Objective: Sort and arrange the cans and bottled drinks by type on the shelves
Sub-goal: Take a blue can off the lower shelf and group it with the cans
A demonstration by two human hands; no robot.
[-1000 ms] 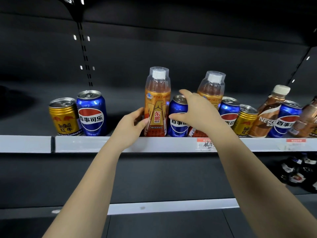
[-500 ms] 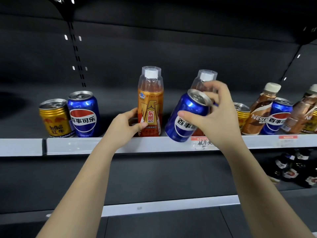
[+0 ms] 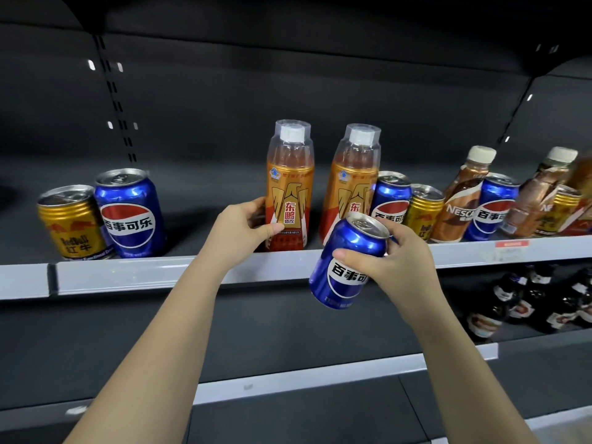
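blue can (image 3: 347,261) gripped in right hand (image 3: 394,264)

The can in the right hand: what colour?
Blue can, with a red, white and blue emblem; head view shows it.

Both bare arms reach forward: the left hand (image 3: 237,228) grips a bottle (image 3: 289,187), the right hand (image 3: 389,258) holds a tilted can (image 3: 344,267).

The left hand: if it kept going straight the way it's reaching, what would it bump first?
The left hand is already on the first thing: its grip is round the nearer orange bottle on the shelf. Pushed further, it would probably shove that bottle toward the dark back wall; depth is hard to judge.
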